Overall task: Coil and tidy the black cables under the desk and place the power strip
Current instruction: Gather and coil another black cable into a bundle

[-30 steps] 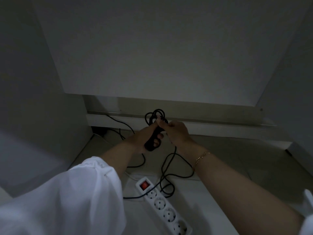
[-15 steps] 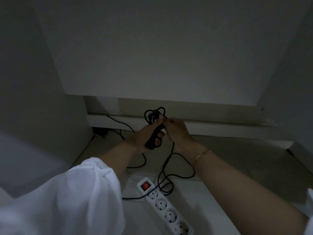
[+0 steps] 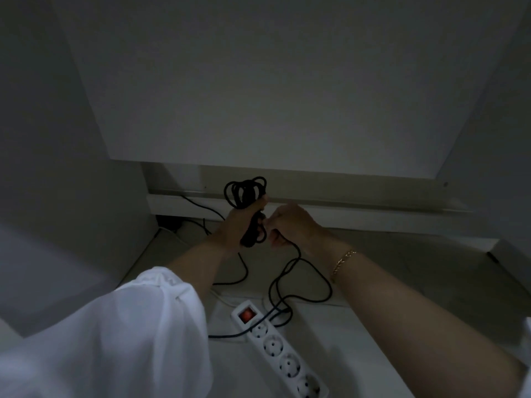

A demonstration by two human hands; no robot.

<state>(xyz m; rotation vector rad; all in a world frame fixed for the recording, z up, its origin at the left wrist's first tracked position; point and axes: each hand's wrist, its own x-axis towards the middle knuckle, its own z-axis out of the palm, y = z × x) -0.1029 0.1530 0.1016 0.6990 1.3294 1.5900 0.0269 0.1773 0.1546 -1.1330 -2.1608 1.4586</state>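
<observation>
Under the desk: left hand (image 3: 240, 225) clenches coiled black cable (image 3: 245, 193), keeping loops gathered; right hand (image 3: 290, 222) pinches the slack for winding; power strip (image 3: 283, 360) unplaced.

Two hands are in view: the left hand (image 3: 234, 228) and the right hand (image 3: 290, 225). One coiled bundle of black cable (image 3: 244, 193) shows, with loose black cable (image 3: 301, 282) trailing below; how many separate cables cannot be told. One white power strip (image 3: 280, 351) shows four sockets and one red switch (image 3: 246, 315). One bracelet (image 3: 343, 261).
</observation>
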